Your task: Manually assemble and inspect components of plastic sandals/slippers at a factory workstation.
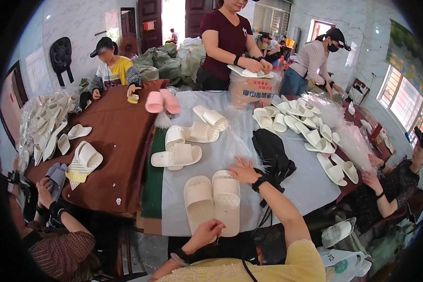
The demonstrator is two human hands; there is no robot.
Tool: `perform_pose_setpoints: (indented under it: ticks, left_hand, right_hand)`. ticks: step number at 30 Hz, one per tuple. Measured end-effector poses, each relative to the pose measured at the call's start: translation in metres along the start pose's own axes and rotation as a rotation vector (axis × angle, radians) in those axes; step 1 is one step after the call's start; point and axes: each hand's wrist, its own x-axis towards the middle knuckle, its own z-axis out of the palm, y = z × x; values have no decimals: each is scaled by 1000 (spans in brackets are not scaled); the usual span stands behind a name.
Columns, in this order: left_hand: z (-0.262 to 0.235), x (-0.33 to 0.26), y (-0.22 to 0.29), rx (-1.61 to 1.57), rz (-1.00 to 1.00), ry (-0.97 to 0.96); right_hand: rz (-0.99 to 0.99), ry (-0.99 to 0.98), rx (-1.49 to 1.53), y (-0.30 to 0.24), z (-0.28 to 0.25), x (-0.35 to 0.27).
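A pair of cream slippers lies side by side in front of me, the left slipper [198,199] and the right slipper [226,195], toes pointing away. At the heel end, my left hand [206,237] is closed in a pinch; what its fingers hold, if anything, is too small to make out. My right hand [244,171] reaches past the right slipper's toe, palm down with fingers spread. Its fingertips are beside that toe, by a pile of clear plastic bags [239,138]. Whether they touch either one I cannot tell.
The grey-covered table [174,221] also bears several cream slippers [178,155], pink slippers [162,101], a black bag [272,150] and a heap of slippers [310,120]. A brown-covered table [113,141] adjoins it on the left. Several co-workers handle slippers around both tables.
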Motion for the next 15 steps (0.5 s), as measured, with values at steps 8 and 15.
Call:
perform_pose_setpoints:
  ticks: [8,15]
  left_hand:
    - [-8,-41,-2,159,-29,-382]
    - [-50,-84,4,296,48,-441]
  right_hand:
    - [180,-173,49,45,46,43]
    - [198,-140,36,55,32,48]
